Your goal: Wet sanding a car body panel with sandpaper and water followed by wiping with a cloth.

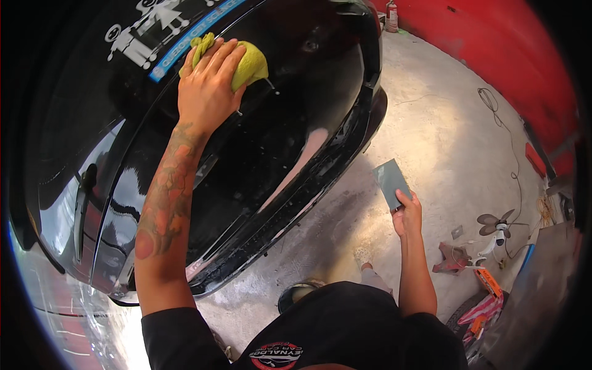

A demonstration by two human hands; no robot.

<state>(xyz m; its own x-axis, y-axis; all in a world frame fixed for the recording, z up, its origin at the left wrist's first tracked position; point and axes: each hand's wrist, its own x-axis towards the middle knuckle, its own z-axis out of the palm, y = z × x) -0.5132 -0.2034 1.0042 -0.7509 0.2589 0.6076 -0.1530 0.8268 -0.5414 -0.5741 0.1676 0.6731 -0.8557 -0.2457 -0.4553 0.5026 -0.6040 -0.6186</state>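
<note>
Car [265, 148], eight through one o'clock; cloth [253, 65] on it, eleven, beneath left hand [209, 89]. Sheet [390, 180] in right hand [407, 214], three. Container [284, 301] on floor [431, 135], six. Fan [498, 226], between three and four. Fire extinguisher [391, 17], one o'clock.

The head camera is sitting above the wearer's shirt [351, 327], beside the car [283, 129], and is facing steeply down. It is looking from near the car, whose body is filling the upper left. The fisheye lens is bending the car's edges and rounding the view into darkness, while also taking in the floor [425, 123] right of the car and the fan [501, 226] farther right.
</note>
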